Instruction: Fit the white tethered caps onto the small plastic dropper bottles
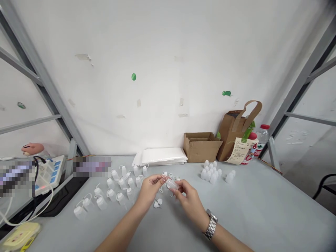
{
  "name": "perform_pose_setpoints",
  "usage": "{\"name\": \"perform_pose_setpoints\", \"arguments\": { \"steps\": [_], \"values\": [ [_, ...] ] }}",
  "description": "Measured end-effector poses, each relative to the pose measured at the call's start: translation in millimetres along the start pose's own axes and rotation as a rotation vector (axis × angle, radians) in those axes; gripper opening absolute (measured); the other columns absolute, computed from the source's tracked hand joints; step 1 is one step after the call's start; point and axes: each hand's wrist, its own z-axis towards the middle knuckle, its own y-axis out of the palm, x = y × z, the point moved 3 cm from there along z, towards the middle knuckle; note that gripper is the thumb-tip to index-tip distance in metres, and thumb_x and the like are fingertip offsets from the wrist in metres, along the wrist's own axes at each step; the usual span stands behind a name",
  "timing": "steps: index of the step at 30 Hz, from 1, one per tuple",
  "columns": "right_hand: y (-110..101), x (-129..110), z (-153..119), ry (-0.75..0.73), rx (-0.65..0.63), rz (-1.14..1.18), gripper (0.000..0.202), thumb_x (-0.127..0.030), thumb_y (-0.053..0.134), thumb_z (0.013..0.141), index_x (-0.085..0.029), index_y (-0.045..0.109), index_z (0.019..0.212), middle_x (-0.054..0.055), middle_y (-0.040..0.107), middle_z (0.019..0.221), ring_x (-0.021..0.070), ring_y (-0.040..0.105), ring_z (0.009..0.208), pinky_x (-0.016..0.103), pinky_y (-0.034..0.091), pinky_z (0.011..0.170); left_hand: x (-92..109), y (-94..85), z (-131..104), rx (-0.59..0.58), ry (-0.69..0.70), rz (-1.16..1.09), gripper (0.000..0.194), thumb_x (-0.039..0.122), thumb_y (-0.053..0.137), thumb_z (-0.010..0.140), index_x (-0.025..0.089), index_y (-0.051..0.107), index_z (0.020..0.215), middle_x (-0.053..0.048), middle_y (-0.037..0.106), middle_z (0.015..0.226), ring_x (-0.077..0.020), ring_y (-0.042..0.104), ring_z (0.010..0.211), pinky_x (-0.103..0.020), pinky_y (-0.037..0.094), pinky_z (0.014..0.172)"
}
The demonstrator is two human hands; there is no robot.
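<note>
Above the grey counter point(183, 217), the left grip point(162, 179) and right grip point(174, 190) pinch a small translucent plastic bottle point(172, 184), probably light and squeezable, best held by its firmer shoulders.

Both forearms enter from bottom of view, angled inward, bare. Left hand point(153, 185) and right hand point(183, 193) meet near centre, close together, not clasped. Left: back of hand up, thumb and index finger pinched at the tips, other fingers curled. Right: turned inward toward left, thumb and fingers bent in a pinch, fingertips facing the left's. Left wrist bare, roughly in line with forearm. Metal-band watch point(211, 224) on right wrist.
</note>
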Motion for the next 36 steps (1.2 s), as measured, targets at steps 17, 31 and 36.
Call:
{"name": "perform_pose_setpoints", "arguments": {
  "steps": [17, 31, 36],
  "values": [
    [-4.5, -6.2, -4.3, -0.146, 0.132, -0.157, 0.017, -0.036, 0.052, 0.083, -0.020, 0.056, 0.087, 0.003, 0.059, 0.074, 0.0173, 0.052, 0.066, 0.028, 0.041, 0.065, -13.8, 0.5, 4.4, 0.003, -0.190, -0.622, 0.015, 0.020, 0.061, 0.076, 0.014, 0.066, 0.088, -0.010, 0.069, 0.103, -0.0190, 0.063, 0.098, -0.031, 0.043, 0.094],
    [-1.4, -7.2, -6.9, -0.199, 0.100, -0.232, 0.012, -0.031, 0.051, 0.085, -0.020, 0.055, 0.087, 0.002, 0.058, 0.073, 0.0165, 0.053, 0.066, 0.026, 0.042, 0.064, -11.3, -4.8, 6.3, 0.020, -0.241, -0.663, 0.013, 0.017, 0.056, 0.079, 0.012, 0.067, 0.081, -0.011, 0.070, 0.099, -0.0192, 0.064, 0.095, -0.027, 0.049, 0.084],
    [-1.3, -8.8, -9.4, -0.249, 0.106, -0.252, 0.012, -0.030, 0.049, 0.086, -0.020, 0.054, 0.090, 0.002, 0.058, 0.074, 0.0155, 0.054, 0.067, 0.025, 0.043, 0.064, -10.7, -0.9, 4.4, -0.046, -0.256, -0.657, 0.017, 0.017, 0.054, 0.079, 0.009, 0.069, 0.080, -0.013, 0.069, 0.101, -0.0205, 0.062, 0.098, -0.028, 0.047, 0.086]
  ]
}}
